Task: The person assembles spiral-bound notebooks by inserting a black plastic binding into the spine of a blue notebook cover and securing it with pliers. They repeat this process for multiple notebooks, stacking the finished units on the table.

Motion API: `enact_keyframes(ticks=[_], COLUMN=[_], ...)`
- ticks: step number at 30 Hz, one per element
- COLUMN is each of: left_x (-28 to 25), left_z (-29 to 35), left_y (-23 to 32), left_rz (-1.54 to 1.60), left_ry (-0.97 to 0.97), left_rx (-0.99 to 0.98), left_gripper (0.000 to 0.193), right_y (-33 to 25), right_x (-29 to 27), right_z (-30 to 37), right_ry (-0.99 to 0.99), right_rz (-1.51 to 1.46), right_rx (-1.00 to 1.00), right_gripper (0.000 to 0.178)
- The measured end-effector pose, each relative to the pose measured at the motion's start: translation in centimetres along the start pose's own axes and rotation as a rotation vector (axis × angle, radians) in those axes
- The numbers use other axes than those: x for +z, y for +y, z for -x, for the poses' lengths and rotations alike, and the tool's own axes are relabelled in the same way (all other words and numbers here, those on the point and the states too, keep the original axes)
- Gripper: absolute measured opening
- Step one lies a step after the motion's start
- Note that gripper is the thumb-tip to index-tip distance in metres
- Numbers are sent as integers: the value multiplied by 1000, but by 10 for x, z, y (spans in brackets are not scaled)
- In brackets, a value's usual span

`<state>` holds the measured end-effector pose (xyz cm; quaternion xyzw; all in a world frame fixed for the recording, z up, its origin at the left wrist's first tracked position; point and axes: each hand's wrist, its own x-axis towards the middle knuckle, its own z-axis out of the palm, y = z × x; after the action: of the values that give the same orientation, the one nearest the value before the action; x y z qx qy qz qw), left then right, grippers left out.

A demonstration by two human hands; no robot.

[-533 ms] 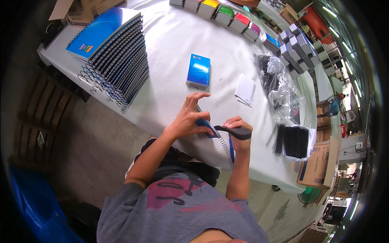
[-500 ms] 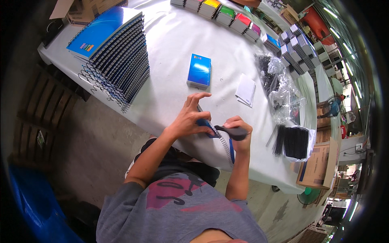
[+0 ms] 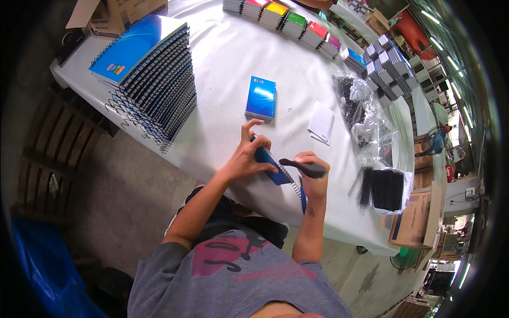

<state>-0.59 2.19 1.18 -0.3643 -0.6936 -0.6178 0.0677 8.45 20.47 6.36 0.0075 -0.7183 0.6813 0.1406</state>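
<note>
My left hand [image 3: 249,156] is closed on a small blue-covered notebook [image 3: 278,176], thumb on one side and fingers on the other, near the table's front edge. A wire coil [image 3: 295,186] runs along the notebook's edge and trails toward my right hand [image 3: 315,180]. That hand is wrapped round a hand tool with a thick black handle [image 3: 307,168]; its narrow end lies at the coil, and its exact kind is unclear. Beyond my left hand a small stack of blue notebooks [image 3: 261,97] lies on the table. White loose sheets [image 3: 321,124] lie farther right.
A tall stack of blue spiral notebooks [image 3: 151,79] stands at left. Small notebooks in several colours [image 3: 293,25] line the far edge. Clear plastic wrap [image 3: 366,122], black binding coils [image 3: 387,188] and a cardboard box [image 3: 416,217] are at right. The white-covered table [image 3: 222,69] ends before me.
The notebook in my left hand has tilted, and more of its blue cover shows. My left fingers have shifted slightly. The tool stays at the coil.
</note>
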Motion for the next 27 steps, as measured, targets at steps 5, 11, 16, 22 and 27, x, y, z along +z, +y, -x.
enact_keyframes(ticks=[5, 11, 16, 22, 27], left_x=[-2, 1, 0, 1, 4], left_z=[1, 2, 1, -1, 2], left_y=[1, -5, -6, -11, -18], left_rz=[23, 51, 69, 21, 90], left_ry=[-31, -24, -30, 57, 19], left_rx=[-37, -12, 20, 24, -87], left_gripper=[53, 51, 54, 90, 94], right_y=[1, -8, -8, -8, -13], right_x=[9, 15, 5, 16, 25], right_z=[-10, -17, -20, -33, -37], right_ry=[9, -67, -16, -72, -140], right_rz=[377, 133, -41, 211, 183], right_rx=[82, 40, -5, 90, 82], right_gripper=[19, 19, 23, 18, 18])
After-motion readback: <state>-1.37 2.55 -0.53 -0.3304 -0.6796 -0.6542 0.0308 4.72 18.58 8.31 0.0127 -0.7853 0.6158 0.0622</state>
